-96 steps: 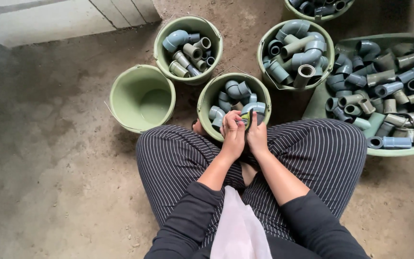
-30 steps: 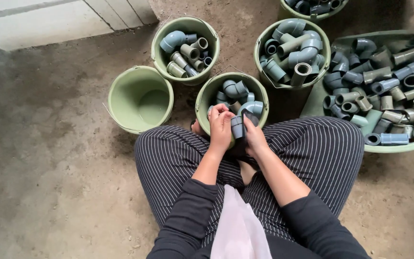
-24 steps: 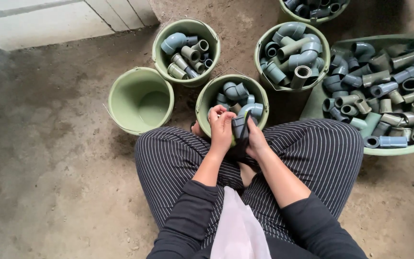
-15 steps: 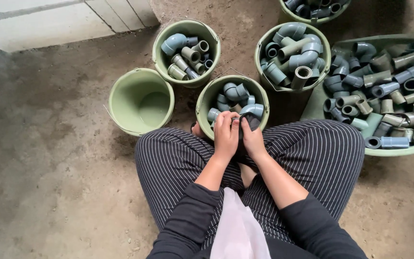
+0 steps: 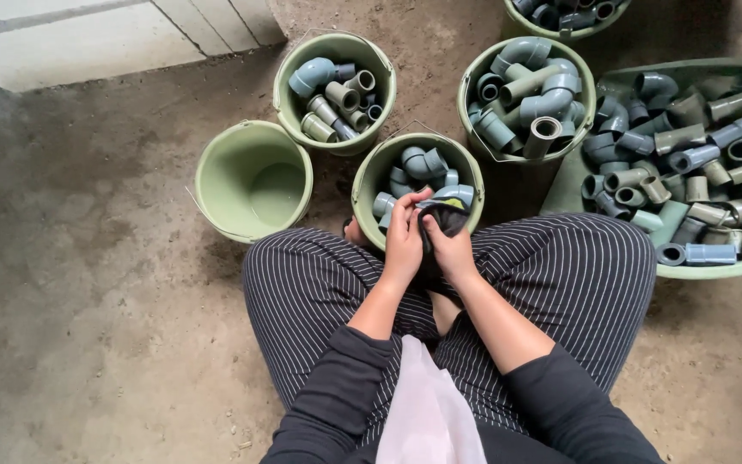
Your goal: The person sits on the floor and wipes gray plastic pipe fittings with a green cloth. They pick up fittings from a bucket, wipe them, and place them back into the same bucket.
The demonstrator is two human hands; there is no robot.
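Bare concrete floor (image 5: 88,326), stained and dusty, with a paler paved strip (image 5: 70,34) at the upper left.

Head view: the person sits on the floor in striped trousers (image 5: 560,283) and dark sleeves, knees spread. Both hands meet at the near rim of the middle bucket (image 5: 369,185), which stands between the knees and holds grey pipe fittings. The left hand (image 5: 404,236) and the right hand (image 5: 450,249) are pressed close together, fingers curled around a dark cloth (image 5: 448,219); each grip is closed on that cloth. Whether a fitting lies inside the cloth cannot be told. A grey elbow fitting (image 5: 457,196) lies in the bucket just beyond the cloth.

An empty green bucket (image 5: 251,185) stands to the left, near the left knee. A further bucket (image 5: 285,86) behind it holds mixed grey and olive fittings. Another full bucket (image 5: 465,103) stands to the right of that, and a wide green basin (image 5: 714,262) heaped with fittings sits at the far right. A white plastic sheet (image 5: 427,412) lies on the lap.
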